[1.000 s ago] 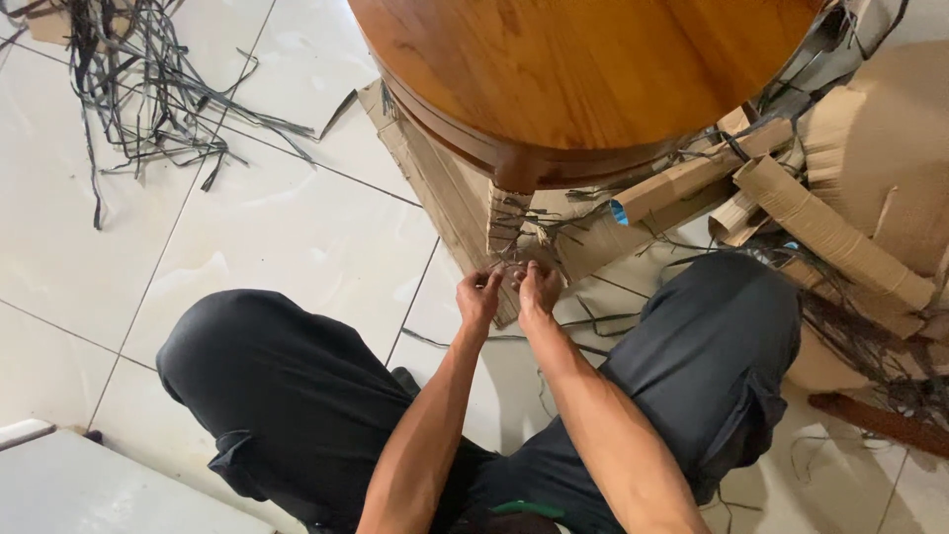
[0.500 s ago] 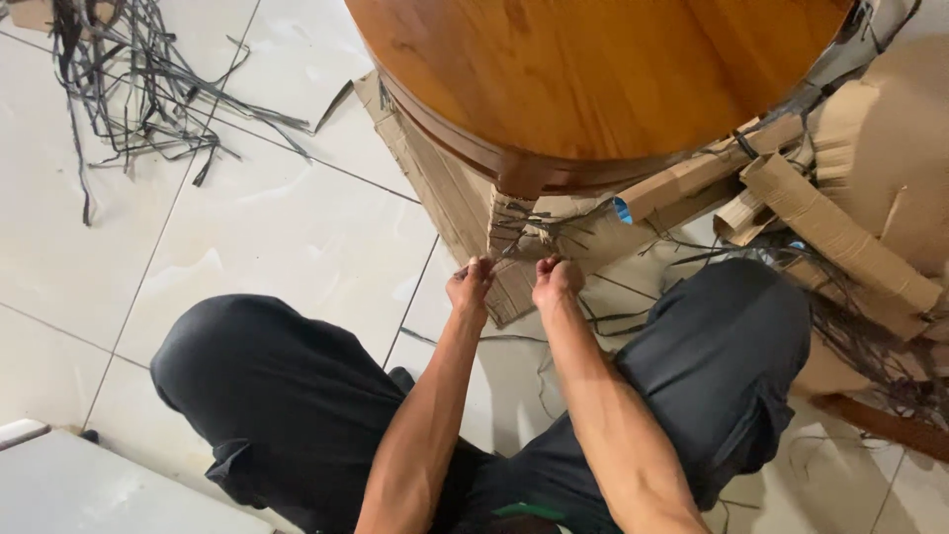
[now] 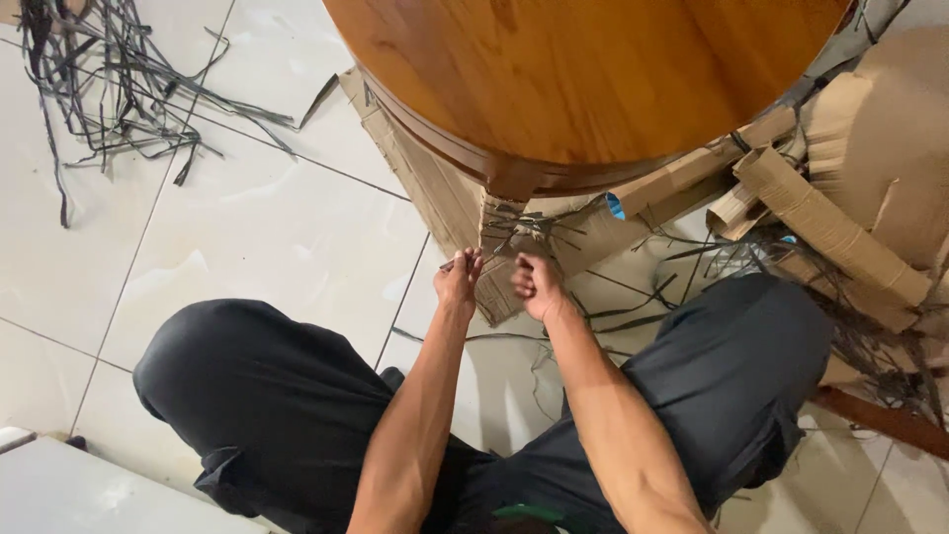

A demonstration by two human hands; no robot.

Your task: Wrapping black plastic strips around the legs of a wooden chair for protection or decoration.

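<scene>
While both hands pinch dark plastic strapping (image 3: 529,225) at the cardboard-wrapped table leg (image 3: 497,220), keep tension even. Left hand (image 3: 459,281) grips a strand; right hand (image 3: 534,285) is closed on another, so it seems best to pull away from the wood.

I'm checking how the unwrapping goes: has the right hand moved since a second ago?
Yes. The right hand has drawn back slightly from the cardboard-wrapped table leg, toward the person, away from the left hand.
</scene>
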